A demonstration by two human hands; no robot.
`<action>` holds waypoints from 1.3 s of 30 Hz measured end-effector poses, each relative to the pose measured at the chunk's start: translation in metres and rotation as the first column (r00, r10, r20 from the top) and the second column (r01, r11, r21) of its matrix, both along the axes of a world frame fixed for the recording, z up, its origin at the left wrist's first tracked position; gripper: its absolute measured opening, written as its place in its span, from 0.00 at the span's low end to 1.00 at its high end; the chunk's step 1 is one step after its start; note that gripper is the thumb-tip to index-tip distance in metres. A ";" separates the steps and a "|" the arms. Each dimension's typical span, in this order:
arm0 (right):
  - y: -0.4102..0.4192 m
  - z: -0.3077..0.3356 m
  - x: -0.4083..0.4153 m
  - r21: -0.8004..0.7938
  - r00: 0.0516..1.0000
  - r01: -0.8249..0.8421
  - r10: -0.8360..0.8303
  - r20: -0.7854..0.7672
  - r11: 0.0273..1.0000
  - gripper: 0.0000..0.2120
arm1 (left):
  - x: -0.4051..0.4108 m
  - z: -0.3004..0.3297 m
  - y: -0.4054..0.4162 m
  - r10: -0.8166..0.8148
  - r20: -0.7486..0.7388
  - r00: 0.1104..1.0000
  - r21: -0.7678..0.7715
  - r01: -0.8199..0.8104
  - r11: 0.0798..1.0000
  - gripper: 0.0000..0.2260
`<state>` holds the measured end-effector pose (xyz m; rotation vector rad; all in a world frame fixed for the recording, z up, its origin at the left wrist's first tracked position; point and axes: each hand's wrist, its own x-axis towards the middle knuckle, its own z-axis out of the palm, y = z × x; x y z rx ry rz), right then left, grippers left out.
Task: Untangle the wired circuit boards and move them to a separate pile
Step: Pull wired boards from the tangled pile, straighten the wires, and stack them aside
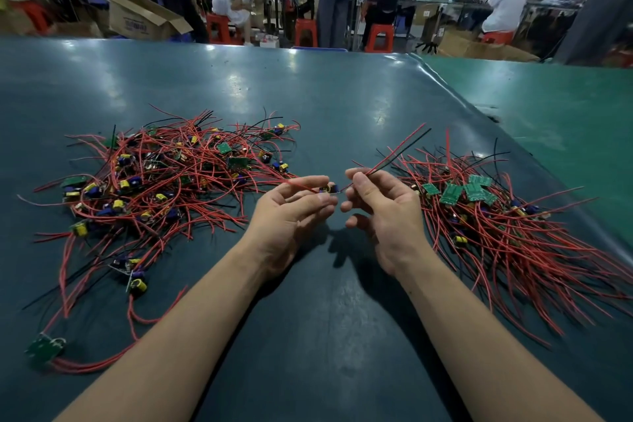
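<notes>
One circuit board [329, 189] is pinched in left hand [291, 205] fingers, its wires [387, 154] drawn clear by right hand [380, 209] fingers, between tabletop piles.

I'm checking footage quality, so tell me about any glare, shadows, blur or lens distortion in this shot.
Head view: overhead lights leave pale glare patches on the dark green table mat; the left hand and right hand cast soft shadows on the mat below; the wide-angle lens bows the table's far edge; the workers behind look soft and smeared, while the tangled pile and sorted pile stay sharp.
</notes>
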<state>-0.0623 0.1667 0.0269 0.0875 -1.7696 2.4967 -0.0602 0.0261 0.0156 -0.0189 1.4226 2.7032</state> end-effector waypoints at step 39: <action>0.023 0.000 -0.022 -0.159 0.889 0.459 -0.451 0.086 0.874 0.11 | 0.002 0.003 0.000 0.221 -0.431 0.875 -0.210 -0.336 0.918 0.13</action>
